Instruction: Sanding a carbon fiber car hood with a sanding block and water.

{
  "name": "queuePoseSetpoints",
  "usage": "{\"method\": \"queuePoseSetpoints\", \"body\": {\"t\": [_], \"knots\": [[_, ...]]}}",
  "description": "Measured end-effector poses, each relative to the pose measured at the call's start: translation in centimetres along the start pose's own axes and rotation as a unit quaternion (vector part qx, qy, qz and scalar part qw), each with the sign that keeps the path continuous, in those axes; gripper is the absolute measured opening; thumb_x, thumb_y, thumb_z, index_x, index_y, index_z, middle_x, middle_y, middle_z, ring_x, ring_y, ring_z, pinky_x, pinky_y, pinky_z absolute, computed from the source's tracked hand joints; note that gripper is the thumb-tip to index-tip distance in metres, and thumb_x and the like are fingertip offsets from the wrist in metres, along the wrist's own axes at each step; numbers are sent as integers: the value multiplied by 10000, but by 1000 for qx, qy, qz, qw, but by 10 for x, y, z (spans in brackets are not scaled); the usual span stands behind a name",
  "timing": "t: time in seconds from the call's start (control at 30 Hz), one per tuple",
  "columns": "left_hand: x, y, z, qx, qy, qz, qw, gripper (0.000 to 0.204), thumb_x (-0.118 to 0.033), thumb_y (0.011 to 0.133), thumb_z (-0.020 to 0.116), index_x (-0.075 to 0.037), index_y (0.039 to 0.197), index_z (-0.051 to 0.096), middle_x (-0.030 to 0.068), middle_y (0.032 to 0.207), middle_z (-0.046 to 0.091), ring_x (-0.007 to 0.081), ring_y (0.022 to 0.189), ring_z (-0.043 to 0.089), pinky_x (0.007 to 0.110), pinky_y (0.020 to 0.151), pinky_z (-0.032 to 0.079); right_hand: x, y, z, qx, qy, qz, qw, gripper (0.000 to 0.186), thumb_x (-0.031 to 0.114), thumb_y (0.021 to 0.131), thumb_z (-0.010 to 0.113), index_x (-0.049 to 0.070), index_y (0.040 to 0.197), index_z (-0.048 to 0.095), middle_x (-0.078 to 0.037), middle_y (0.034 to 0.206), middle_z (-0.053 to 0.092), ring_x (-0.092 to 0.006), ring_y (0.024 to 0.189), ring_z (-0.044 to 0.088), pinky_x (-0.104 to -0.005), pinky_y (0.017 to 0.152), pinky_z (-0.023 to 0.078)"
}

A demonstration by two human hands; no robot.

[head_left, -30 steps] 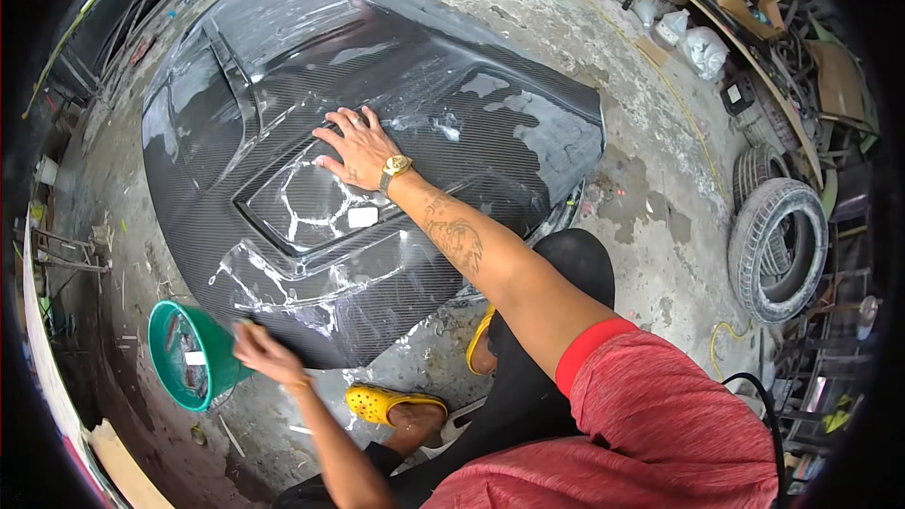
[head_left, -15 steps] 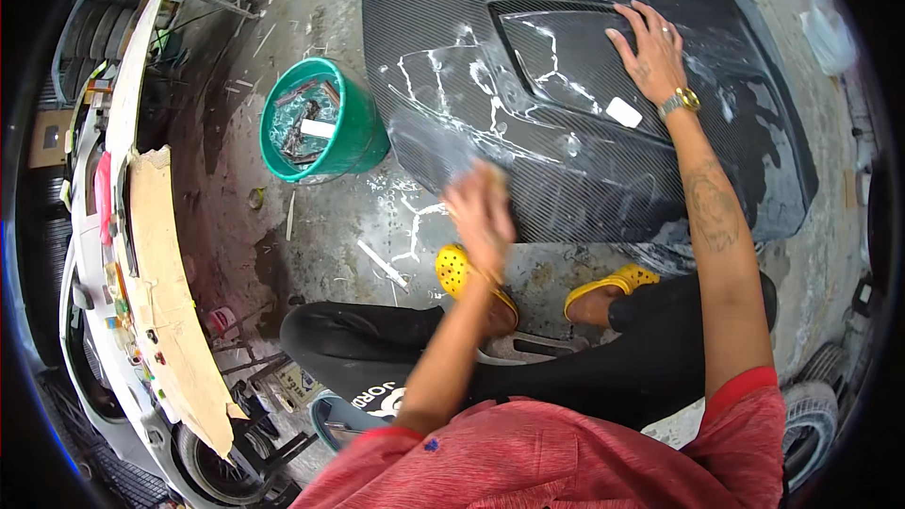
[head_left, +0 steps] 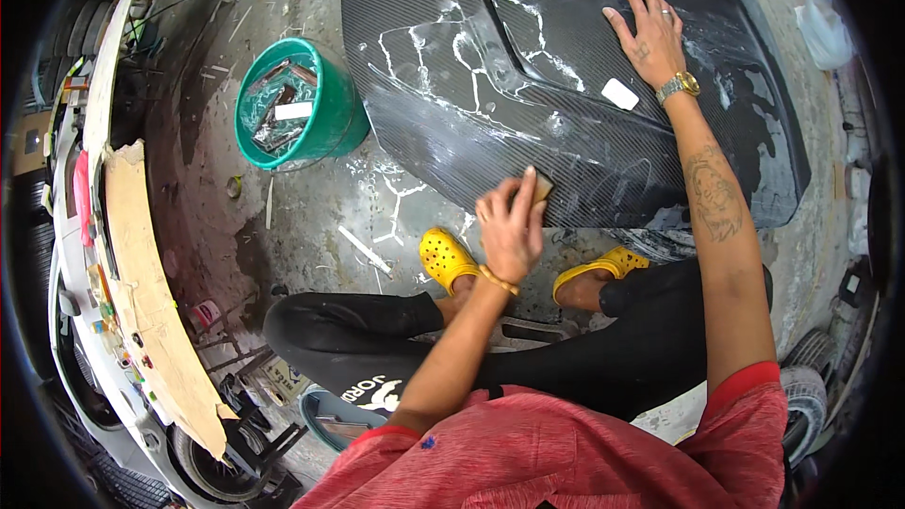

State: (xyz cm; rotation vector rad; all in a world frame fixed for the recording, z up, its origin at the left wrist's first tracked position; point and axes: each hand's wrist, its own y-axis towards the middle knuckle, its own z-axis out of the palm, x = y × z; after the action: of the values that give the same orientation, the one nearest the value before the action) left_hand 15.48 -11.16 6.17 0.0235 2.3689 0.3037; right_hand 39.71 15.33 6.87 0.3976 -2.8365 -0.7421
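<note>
Tan and small, the pad (head_left: 544, 189) sits at the near edge of the dark, weave-patterned panel (head_left: 603, 170), partly hidden by the left hand (head_left: 512, 234), whose grip is curled around it. It looks light, probably slick if wet; its sides seem best for pinching. The panel seems stiff, smooth and slippery, better held by its rim. The right hand (head_left: 650, 38) rests on it, fingers spread, grasping nothing, near a white block (head_left: 619, 93). Left of the panel stands a green bucket (head_left: 344, 123).
</note>
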Motion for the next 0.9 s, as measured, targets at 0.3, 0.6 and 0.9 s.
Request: {"method": "queuePoseSetpoints", "body": {"t": [0.3,0.6,0.9], "knots": [[76,54,-14,-205,107,27,972,443,-152,942,657,-84,1377,616,226,1237,573,389,1091,527,512,993,393,19,0,-29,35,90,30,995,453,373,974,632,117,1344,583,-170,1399,536,-353,1365,456,-512,1161,315],[78,67,-32,-234,47,-8,971,389,-142,961,660,-73,1343,649,201,1176,579,357,1097,519,438,984,392,22,0,-30,17,85,14,996,448,391,978,623,120,1332,591,-165,1390,544,-348,1345,476,-510,1140,335],[33,-50,110,107,20,277,955,617,-170,890,711,-106,1474,524,113,1248,597,289,1080,579,413,968,447,7,5,-26,47,109,23,993,496,405,978,640,139,1389,554,-189,1450,495,-372,1382,444,-529,1159,319]]}}
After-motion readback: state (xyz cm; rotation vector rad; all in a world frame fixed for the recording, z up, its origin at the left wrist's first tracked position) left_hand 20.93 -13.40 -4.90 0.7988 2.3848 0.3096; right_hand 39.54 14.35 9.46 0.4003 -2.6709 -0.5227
